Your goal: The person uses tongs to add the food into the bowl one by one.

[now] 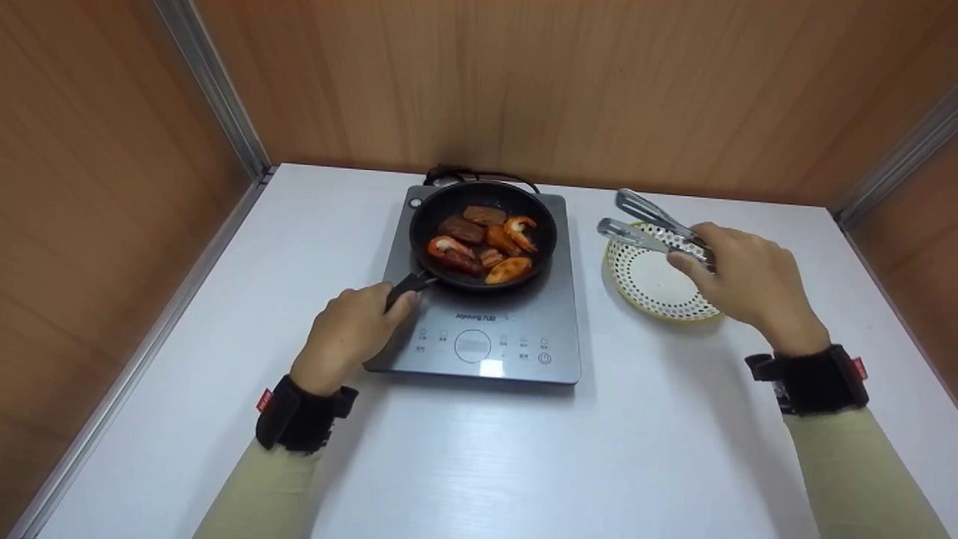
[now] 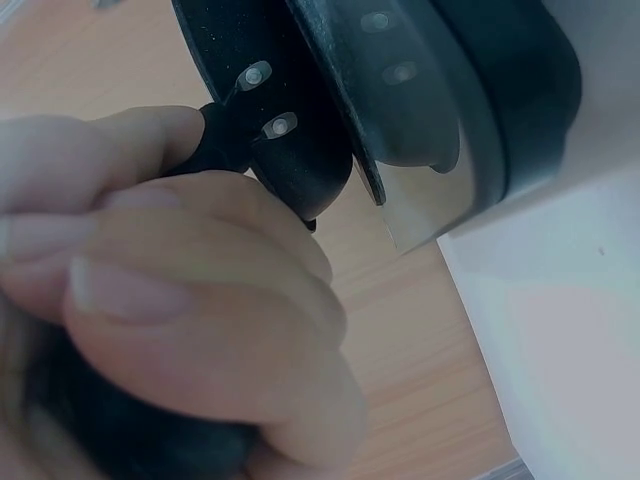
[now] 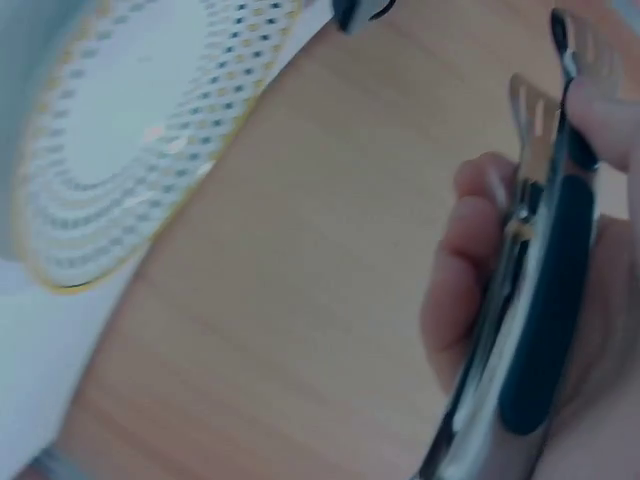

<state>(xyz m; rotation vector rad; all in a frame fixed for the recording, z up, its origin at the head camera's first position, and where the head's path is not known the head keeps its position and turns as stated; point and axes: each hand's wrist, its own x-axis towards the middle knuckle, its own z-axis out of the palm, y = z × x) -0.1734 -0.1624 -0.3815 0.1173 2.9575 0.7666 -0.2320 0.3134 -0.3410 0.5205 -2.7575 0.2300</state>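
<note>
My left hand (image 1: 352, 333) grips the black handle (image 1: 408, 288) of a frying pan (image 1: 483, 191), which stands on a grey induction cooktop (image 1: 479, 359). Inside the pan lie brown meat pieces (image 1: 462, 229), orange shrimp (image 1: 520, 232) and a yellowish oval piece (image 1: 509, 270). In the left wrist view, curled fingers (image 2: 200, 290) wrap the handle below the pan's riveted side (image 2: 270, 100). My right hand (image 1: 752, 281) holds metal tongs (image 1: 647, 209) over a white plate (image 1: 658, 281); their tips are spread with nothing between them. Dark grips on the tongs (image 3: 550, 300) show in the right wrist view.
The plate has a perforated rim with a yellow edge and sits right of the cooktop. A black power cord (image 1: 486, 176) runs behind the pan. Wooden panels (image 1: 561, 90) with metal corner posts (image 1: 224, 90) wall in the white table (image 1: 479, 464) at the back and sides.
</note>
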